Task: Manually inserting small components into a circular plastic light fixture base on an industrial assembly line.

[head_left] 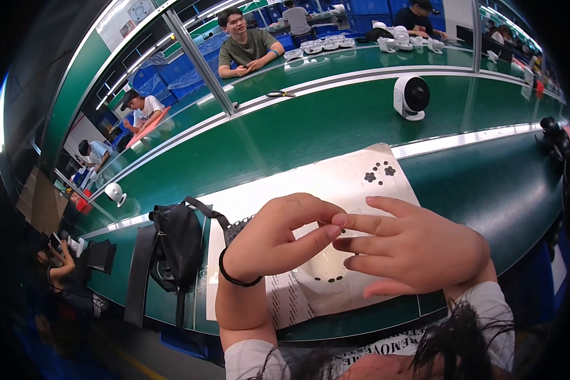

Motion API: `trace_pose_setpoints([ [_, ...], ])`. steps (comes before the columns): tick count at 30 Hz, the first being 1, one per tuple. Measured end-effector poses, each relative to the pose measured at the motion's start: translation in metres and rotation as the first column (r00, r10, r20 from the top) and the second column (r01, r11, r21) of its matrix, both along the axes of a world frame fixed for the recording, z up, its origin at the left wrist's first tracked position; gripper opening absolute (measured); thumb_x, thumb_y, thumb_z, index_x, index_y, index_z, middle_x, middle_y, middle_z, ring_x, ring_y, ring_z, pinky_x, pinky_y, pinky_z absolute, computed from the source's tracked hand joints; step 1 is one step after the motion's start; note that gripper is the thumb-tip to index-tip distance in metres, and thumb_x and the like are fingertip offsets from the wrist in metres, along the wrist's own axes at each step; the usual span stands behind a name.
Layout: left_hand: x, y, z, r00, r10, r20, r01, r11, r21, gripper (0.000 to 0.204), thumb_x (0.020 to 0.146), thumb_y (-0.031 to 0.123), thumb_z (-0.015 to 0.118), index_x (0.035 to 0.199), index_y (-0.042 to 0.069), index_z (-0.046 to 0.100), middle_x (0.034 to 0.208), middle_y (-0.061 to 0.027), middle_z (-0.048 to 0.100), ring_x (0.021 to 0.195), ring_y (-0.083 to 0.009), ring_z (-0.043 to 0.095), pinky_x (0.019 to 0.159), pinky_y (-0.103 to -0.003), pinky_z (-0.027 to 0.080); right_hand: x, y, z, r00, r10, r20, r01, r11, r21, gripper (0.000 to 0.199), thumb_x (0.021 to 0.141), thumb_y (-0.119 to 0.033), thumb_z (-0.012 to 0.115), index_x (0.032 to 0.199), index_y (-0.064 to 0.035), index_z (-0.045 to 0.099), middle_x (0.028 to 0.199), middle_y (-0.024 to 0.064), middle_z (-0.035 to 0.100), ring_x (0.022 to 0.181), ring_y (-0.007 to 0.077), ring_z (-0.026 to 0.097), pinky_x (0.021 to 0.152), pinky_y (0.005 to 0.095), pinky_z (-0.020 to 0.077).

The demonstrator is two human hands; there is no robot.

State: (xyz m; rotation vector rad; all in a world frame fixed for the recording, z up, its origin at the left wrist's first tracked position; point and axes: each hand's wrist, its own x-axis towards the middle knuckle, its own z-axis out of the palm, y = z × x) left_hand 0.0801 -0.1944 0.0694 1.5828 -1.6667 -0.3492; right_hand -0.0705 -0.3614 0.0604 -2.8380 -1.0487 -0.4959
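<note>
**Two hands meet over a white sheet on the green counter**

Low in the centre of the frame, the left hand (278, 244) and the right hand (411, 247) come together fingertip to fingertip. The left hand, with a thin black band at its wrist, is curled — its thumb and forefinger pinch towards the right hand's forefinger tip, where something very small seems held, too small to make out. The right hand is mostly spread, fingers extended leftward, gripping nothing large.

Beneath both hands lies a wide white paper sheet with small black paw-shaped stickers (335, 190); a few sit near its upper right corner and a few dark dots show just under the hands. The sheet rests flat on the long green counter (506, 190), reaching from the centre towards the lower edge.

Just left of the sheet, a black fabric bag with a strap (174, 244) lies on the counter, touching the sheet's left edge. Farther up, right of centre, a small white round desk fan (410, 96) stands upright, well apart from the hands. Other people sit at benches along the upper part of the frame.
</note>
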Motion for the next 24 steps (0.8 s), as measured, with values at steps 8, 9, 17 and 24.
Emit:
trace_pose_setpoints([
  [8, -0.0002, -0.0002, -0.0011, 0.999, 0.006, 0.048, -0.006, 1.000, -0.011, 0.015, 0.079, 0.012, 0.058, 0.089, 0.001, 0.061, 0.073, -0.0112, 0.061, 0.068, -0.0243, 0.058, 0.061, -0.031, 0.044, -0.0007, -0.0009, -0.0006, 1.000, 0.018, -0.017, -0.018, 1.000, 0.022, 0.033, 0.076, -0.033, 0.059, 0.095, -0.0057, 0.054, 0.112, 0.0078, 0.054, 0.122, 0.0227, 0.035, 0.095, 0.0435, 0.0316],
  [9, -0.0001, -0.0005, -0.0011, 0.998, 0.001, 0.056, -0.001, 1.000, -0.010, 0.015, 0.079, 0.012, 0.058, 0.089, 0.001, 0.061, 0.073, -0.0110, 0.060, 0.068, -0.0242, 0.058, 0.061, -0.031, 0.044, -0.0010, -0.0013, -0.0006, 1.000, 0.016, -0.018, -0.016, 1.000, 0.022, 0.033, 0.076, -0.033, 0.059, 0.095, -0.0057, 0.054, 0.112, 0.0078, 0.054, 0.122, 0.0227, 0.035, 0.095, 0.0435, 0.0316],
  [17, -0.0003, 0.0012, -0.0006, 0.998, -0.007, 0.066, 0.008, 1.000, -0.012, 0.014, 0.078, 0.011, 0.058, 0.089, 0.001, 0.061, 0.072, -0.0105, 0.060, 0.068, -0.0231, 0.057, 0.060, -0.030, 0.044, -0.0010, -0.0010, -0.0005, 0.999, 0.032, -0.019, -0.031, 0.999, 0.034, 0.033, 0.077, -0.033, 0.058, 0.095, -0.0057, 0.054, 0.112, 0.0077, 0.054, 0.121, 0.0217, 0.036, 0.096, 0.0440, 0.0309],
  [24, 0.0025, 0.0000, -0.0011, 0.997, -0.039, 0.065, 0.039, 0.999, -0.005, 0.013, 0.078, 0.010, 0.059, 0.088, 0.003, 0.062, 0.072, -0.0093, 0.059, 0.066, -0.0221, 0.057, 0.058, -0.030, 0.044, -0.0011, -0.0027, -0.0002, 0.999, 0.043, -0.027, -0.042, 0.998, 0.045, 0.033, 0.078, -0.034, 0.058, 0.095, -0.0058, 0.054, 0.112, 0.0077, 0.054, 0.121, 0.0219, 0.036, 0.095, 0.0442, 0.0317],
])
